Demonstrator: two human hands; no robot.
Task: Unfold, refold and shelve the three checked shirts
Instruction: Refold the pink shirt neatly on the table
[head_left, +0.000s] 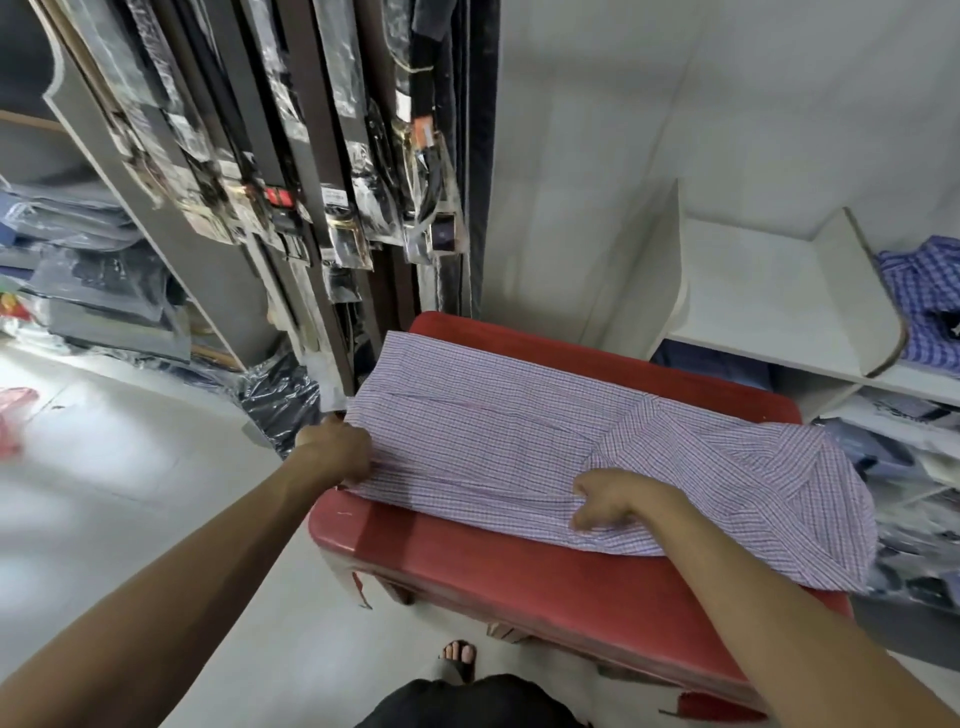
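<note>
Head view: one moment, looking down over a red table (467, 566) in a clothing shop.
Shirt in work: one red-and-blue checked shirt (493, 441), lying flat across the table top, its right end hanging past the table's right edge. Side parts look already folded inward; the lengthwise folds appear not yet made.
Left hand: left hand (337, 449) at the shirt's left end, fingers curled onto the cloth edge, gripping it as far as can be seen.
Right hand: right hand (608, 499) on the shirt's near edge, fingers bent and pinching a fold of the cloth.
Stage, judged: refolding of this shirt is under way; shelving of it is not yet done.
Other checked shirts seen: one blue checked shirt (930, 301), loosely heaped in the right-hand shelf compartment, not neatly folded. Whether it is one of the three cannot be told.
Third shirt: not identifiable in view.
Shelf: one white shelf unit (779, 291) just beyond the table on the right; its nearer upper compartment holds nothing visible.
Count: checked shirts 2; tables 1; hands 2.
Remaining, judged: finish this fold, shelve it, then handle the other shirts.
Background: wrapped belts (343, 208) hanging on a rack; bagged clothes (78, 260) stacked at left.
</note>
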